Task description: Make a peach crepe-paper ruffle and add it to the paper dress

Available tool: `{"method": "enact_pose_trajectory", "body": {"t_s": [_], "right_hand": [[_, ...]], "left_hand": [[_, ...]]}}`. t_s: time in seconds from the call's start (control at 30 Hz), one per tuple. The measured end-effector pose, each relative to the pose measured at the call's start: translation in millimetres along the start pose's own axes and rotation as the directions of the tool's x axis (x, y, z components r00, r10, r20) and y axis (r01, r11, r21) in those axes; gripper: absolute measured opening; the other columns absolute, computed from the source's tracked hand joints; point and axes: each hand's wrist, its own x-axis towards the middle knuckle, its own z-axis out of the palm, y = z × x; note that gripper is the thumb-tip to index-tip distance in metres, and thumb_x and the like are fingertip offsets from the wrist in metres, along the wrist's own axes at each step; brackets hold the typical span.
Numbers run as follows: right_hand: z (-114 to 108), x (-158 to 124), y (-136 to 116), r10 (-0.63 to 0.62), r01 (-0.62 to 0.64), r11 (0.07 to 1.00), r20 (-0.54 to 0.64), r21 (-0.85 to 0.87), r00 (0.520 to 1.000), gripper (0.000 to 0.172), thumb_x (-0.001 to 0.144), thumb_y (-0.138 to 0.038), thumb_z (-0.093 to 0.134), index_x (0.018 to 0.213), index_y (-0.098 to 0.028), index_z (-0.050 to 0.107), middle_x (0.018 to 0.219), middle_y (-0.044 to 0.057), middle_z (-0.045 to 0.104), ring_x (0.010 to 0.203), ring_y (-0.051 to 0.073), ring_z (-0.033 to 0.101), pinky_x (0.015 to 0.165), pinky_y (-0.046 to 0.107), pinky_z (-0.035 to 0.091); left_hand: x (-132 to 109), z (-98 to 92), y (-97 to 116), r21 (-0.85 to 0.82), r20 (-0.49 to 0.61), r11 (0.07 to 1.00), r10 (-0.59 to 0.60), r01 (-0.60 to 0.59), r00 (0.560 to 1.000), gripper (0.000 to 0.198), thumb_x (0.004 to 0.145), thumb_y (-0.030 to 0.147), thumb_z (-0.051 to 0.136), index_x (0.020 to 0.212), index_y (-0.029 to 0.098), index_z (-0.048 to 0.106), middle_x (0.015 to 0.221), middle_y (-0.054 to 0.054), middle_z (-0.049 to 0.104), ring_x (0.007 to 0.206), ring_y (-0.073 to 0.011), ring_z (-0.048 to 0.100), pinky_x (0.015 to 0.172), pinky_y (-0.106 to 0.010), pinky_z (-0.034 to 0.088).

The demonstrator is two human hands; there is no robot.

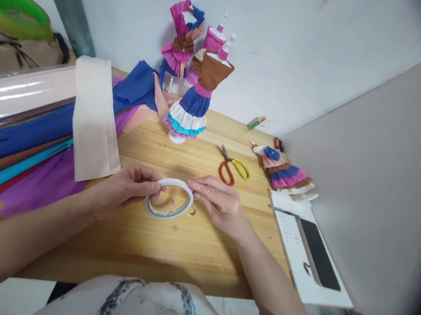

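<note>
Just above the middle of the wooden table (176, 255), one roll of tape (166, 215) sits between two hands. The left hand (126, 188) has its fingers clamped on the near-left rim, and the right hand (218, 203) pinches the right rim. Beyond the roll lies one pair of scissors (231, 166). Farther beyond it stand at least two paper-dressed figures (196, 95), and to its right one paper doll (284, 174) lies flat. Coloured paper sheets (30, 132) are stacked to its left, against a white wall (309, 63).
</note>
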Motion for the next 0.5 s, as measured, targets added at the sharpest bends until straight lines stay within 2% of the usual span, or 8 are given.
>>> {"method": "enact_pose_trajectory", "body": {"t_s": [0.17, 0.3, 0.4, 0.5], "right_hand": [[8, 0, -4, 0.057, -0.057, 0.998, -0.101, 0.005, 0.993, 0.04, 0.09, -0.002, 0.057, 0.125, -0.019, 0.067, 0.101, 0.011, 0.075, 0.091, 0.018, 0.073, 0.075, 0.028, 0.062], [13, -1, -8, 0.137, -0.133, 0.991, -0.189, 0.035, 0.972, 0.054, 0.091, -0.003, 0.056, 0.139, -0.028, 0.056, 0.104, 0.005, 0.078, 0.091, 0.017, 0.075, 0.081, 0.031, 0.063], [16, -5, -10, 0.248, -0.225, 0.964, -0.179, 0.142, 0.952, 0.059, 0.093, -0.008, 0.055, 0.146, -0.031, 0.047, 0.117, 0.005, 0.075, 0.101, 0.019, 0.074, 0.091, 0.038, 0.061], [18, -8, -9, 0.368, -0.313, 0.898, -0.14, 0.309, 0.919, 0.055, 0.095, -0.012, 0.055, 0.146, -0.031, 0.046, 0.124, 0.007, 0.072, 0.108, 0.021, 0.072, 0.092, 0.039, 0.061]], "left_hand": [[2, -0.9, -1, -0.006, -0.047, 0.999, 0.051, -0.051, 0.998, 0.028, 0.074, 0.043, 0.077, 0.072, 0.016, 0.07, 0.058, 0.002, 0.061, 0.042, -0.0032, 0.027, 0.039, -0.021, 0.01], [3, -0.1, -2, 0.008, -0.093, 0.997, 0.074, -0.074, 0.993, 0.033, 0.073, 0.046, 0.077, 0.067, 0.015, 0.068, 0.059, 0.001, 0.061, 0.043, -0.0032, 0.029, 0.041, -0.02, 0.013], [3, 1.9, -2, -0.031, -0.136, 0.993, 0.111, -0.116, 0.984, 0.037, 0.07, 0.049, 0.079, 0.066, 0.014, 0.067, 0.06, 0.0, 0.062, 0.044, -0.0039, 0.032, 0.042, -0.02, 0.016], [3, 2.8, -4, -0.068, -0.157, 0.984, 0.153, -0.166, 0.976, 0.037, 0.069, 0.049, 0.081, 0.066, 0.014, 0.068, 0.061, 0.0, 0.063, 0.044, -0.0038, 0.031, 0.042, -0.021, 0.016]]}}
